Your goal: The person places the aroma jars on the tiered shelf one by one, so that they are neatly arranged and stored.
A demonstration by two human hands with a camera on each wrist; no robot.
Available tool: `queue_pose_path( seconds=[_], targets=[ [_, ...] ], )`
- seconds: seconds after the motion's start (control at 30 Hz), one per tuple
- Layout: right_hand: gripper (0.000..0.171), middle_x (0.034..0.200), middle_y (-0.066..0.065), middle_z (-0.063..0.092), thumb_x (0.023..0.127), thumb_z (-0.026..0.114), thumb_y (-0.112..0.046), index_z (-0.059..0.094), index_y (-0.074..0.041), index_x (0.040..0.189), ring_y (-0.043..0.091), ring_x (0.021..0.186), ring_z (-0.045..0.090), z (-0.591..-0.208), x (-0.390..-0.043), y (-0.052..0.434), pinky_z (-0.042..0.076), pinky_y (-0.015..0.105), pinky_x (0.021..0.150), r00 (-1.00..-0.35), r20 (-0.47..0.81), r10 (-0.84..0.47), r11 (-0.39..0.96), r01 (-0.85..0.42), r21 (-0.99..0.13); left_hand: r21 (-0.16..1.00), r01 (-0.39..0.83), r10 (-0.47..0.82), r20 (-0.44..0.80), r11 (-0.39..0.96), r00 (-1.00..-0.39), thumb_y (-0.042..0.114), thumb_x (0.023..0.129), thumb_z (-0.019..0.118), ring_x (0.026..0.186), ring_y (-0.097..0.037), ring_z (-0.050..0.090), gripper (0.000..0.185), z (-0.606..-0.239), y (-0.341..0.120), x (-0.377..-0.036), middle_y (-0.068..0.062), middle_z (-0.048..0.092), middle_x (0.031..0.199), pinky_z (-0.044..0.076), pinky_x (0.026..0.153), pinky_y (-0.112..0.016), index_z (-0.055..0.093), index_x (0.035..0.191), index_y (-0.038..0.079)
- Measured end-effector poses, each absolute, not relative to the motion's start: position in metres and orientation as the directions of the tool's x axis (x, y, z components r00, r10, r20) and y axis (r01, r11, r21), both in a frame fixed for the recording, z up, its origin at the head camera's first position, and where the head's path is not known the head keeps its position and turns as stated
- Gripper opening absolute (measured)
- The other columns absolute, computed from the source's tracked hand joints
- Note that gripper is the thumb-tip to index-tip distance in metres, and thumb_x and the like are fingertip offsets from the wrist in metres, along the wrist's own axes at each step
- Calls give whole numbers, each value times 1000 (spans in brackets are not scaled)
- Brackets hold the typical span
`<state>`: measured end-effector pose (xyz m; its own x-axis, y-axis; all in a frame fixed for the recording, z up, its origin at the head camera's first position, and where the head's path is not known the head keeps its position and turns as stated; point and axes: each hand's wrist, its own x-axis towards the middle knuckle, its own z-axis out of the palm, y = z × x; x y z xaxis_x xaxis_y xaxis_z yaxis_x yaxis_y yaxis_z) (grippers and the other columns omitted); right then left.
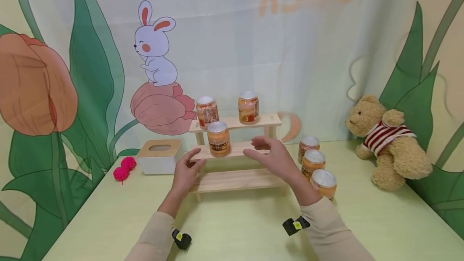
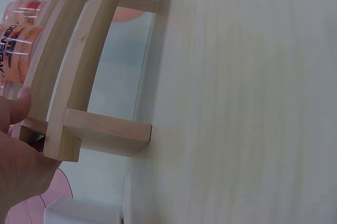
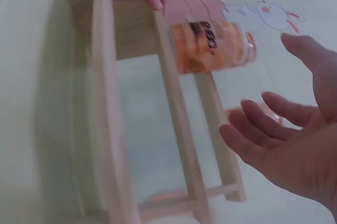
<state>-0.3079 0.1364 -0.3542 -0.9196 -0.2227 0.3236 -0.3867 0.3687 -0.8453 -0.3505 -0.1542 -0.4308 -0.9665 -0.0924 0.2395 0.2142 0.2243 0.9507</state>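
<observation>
Shelf (image 1: 235,151) steadied by left hand (image 1: 185,172); right hand (image 1: 273,156) hovers

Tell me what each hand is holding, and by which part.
The left hand grips the wooden shelf at the left end of its middle step. The right hand holds nothing, its fingers open.

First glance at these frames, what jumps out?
The three-step wooden shelf at the table's middle: two orange jars on its top step, one jar on the middle step. The left hand holds the middle step's left end, while the right hand hovers open beside that jar. Three more jars line up right of the shelf, with a teddy bear at the far right.
</observation>
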Motion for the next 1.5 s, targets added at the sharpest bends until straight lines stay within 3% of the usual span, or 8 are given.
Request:
queue_pose_path(
  seconds=[0.23,0.47,0.77,0.97,1.27,1.5],
  targets=[
    [60,135,11,59,89,76,-41,57,-6,135,30,125,54,-343,-308,173,48,48,97,-907,304,-290,392,-402,-827,948,221,-91,246,228,-965,12,96,69,98,-18,63,44,-431,-154,-351,-15,65,123,53,78,-33,59,139,12],
    [58,135,13,59,92,73,-39,57,-4,136,30,124,55,-336,-307,197,45,51,100,-911,308,-274,430,-403,-808,950,217,-97,243,225,-965,12,96,69,101,-21,63,45,-432,-155,-353,-14,63,128,53,76,-29,59,139,12],
    [54,134,14,59,95,70,-37,57,-5,136,28,121,56,-330,-305,237,44,49,97,-924,311,-223,447,-381,-809,946,217,-101,247,241,-964,15,96,69,102,-22,63,44,-430,-153,-354,-15,65,123,52,77,-32,59,140,14],
    [60,138,16,57,96,68,-38,50,-5,143,30,123,55,-337,-305,266,44,45,99,-944,282,-172,446,-330,-832,947,219,-94,246,233,-965,13,96,69,107,-26,63,45,-432,-153,-353,-16,63,127,51,73,-24,58,140,12],
    [67,140,22,53,96,67,-40,45,-2,146,34,128,49,-371,-320,310,38,55,104,-968,229,-108,441,-253,-861,951,213,-99,239,225,-966,13,96,69,108,-26,62,45,-432,-153,-352,-15,63,127,51,74,-25,59,140,12],
    [56,132,21,59,97,69,-27,50,3,140,12,111,61,-388,-317,336,46,34,96,-952,210,-223,417,-288,-862,951,205,-102,233,230,-967,14,96,69,108,-26,62,45,-432,-153,-353,-16,63,127,51,73,-24,59,140,12]
  ],
)
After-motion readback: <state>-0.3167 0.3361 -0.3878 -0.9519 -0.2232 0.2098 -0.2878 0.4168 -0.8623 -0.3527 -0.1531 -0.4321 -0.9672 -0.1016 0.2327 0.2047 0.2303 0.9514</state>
